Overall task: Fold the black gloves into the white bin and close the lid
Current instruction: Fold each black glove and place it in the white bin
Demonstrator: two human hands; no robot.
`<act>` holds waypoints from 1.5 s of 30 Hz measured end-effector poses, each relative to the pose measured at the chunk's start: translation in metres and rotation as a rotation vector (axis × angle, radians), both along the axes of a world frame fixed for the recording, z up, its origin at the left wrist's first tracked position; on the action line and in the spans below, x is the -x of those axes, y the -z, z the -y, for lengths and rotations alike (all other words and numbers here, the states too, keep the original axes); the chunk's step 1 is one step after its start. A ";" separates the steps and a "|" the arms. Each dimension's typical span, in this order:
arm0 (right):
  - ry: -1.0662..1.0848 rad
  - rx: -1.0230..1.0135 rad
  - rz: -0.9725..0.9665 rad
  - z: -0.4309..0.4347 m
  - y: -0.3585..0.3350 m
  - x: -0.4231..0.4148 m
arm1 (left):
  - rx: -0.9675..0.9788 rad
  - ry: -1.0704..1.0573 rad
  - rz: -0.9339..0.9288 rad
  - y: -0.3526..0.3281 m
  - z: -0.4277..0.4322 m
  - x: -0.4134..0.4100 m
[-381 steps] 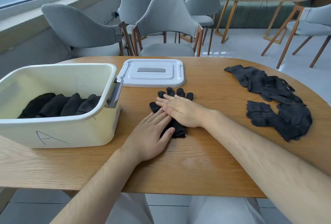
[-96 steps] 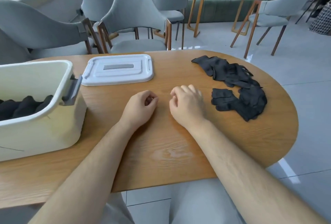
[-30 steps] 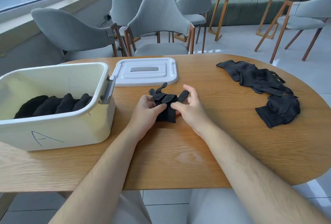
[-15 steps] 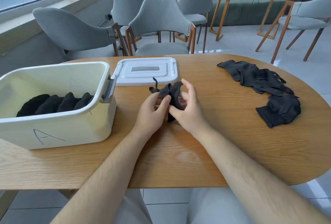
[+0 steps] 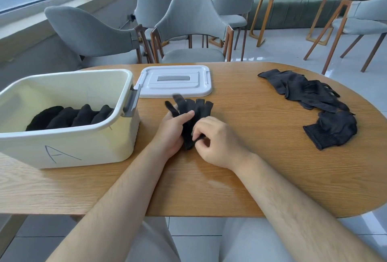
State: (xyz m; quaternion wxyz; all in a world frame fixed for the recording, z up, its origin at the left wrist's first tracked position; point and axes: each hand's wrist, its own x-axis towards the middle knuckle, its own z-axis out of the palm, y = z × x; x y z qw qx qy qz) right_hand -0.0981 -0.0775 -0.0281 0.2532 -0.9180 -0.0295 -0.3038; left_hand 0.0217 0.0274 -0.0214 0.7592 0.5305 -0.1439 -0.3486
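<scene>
— While the left hand (image 5: 171,129) grips the soft knitted glove (image 5: 192,110) and the right hand (image 5: 215,142) pinches its cuff, which step is this?
— Folding, I'd say, low over the wooden tabletop (image 5: 272,157). Next, double the limp glove and tuck it into the smooth white bin (image 5: 83,144).

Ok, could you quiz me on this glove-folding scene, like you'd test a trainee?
1. True or false: the lid sits closed on the white bin.
2. How many hands grip the glove at mid-table? A none, B one, C both.
3. Fill in: the loose gloves lie on the person's ____ side.

Key:
1. False. The lid lies flat on the table beside the bin.
2. C. The left hand and right hand both hold it.
3. Right.
</scene>
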 end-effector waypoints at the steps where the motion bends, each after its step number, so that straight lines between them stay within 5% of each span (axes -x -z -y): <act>1: -0.004 0.015 -0.049 -0.002 -0.001 0.002 | -0.001 -0.010 -0.014 0.000 0.001 -0.001; 7: 0.053 0.082 -0.295 -0.007 -0.002 0.017 | -0.123 -0.094 0.115 -0.004 0.008 -0.010; 12: 0.058 0.059 -0.381 -0.007 0.002 0.028 | -0.596 -0.356 0.817 0.002 0.003 -0.011; 14: 0.059 0.019 -0.382 -0.008 0.001 0.026 | -0.554 -0.458 1.125 0.006 -0.005 -0.011; 18: 0.185 -0.036 -0.364 -0.002 0.001 0.020 | -0.460 -0.097 1.457 0.015 -0.008 -0.003; 21: 0.307 -0.009 -0.450 0.007 0.001 0.008 | -0.665 0.103 1.482 0.020 -0.004 0.005; 29: 0.424 0.066 -0.672 0.015 0.008 -0.013 | -0.801 0.164 1.492 0.021 0.002 0.001; 34: 0.470 -0.033 -0.431 0.021 -0.003 0.008 | -0.773 0.138 1.533 0.016 0.006 0.008; 38: 0.791 0.074 -0.199 0.051 -0.016 0.059 | -0.583 0.121 1.649 -0.005 0.040 0.040; 42: 1.182 0.045 -0.394 0.092 -0.021 0.120 | -0.481 0.329 1.742 -0.012 0.098 0.082; 45: 1.275 0.008 -0.492 0.110 -0.007 0.143 | -0.457 0.434 1.673 -0.009 0.127 0.110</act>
